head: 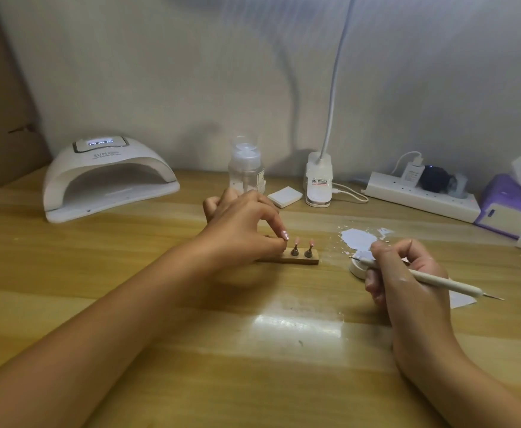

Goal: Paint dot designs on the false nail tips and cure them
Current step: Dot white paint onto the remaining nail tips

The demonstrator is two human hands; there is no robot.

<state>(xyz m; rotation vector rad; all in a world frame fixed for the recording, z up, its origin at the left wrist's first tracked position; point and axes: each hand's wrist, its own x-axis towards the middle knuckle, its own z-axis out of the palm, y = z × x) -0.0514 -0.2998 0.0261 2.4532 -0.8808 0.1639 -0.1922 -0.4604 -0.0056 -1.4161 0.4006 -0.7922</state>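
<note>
Pink with small white dots, a false nail tip (285, 235) sits at the fingertips of the left hand (243, 230), whose thumb and forefinger close in a narrow pinch on it over the left part of the wooden stand (301, 259). What lies under that pinch is hidden. Two more pink nail tips (297, 240) stand upright on dark pegs on the right half of the stand.

To the right of the stand, the right hand (407, 273) curls round a white dotting tool (438, 281), its fine point aimed back toward the stand over a small white pot (355, 268). Just behind the pot lies a pale sheet (358, 237) smeared with white paint.

Behind the stand are a clear pump bottle (246, 168), a white pad stack (285, 196) and a clip lamp base (318, 180). Far left behind the stand sits the curing lamp (108, 177), its display lit. Far right behind the stand lie a power strip (423, 196) and a purple tissue box (512, 208).
</note>
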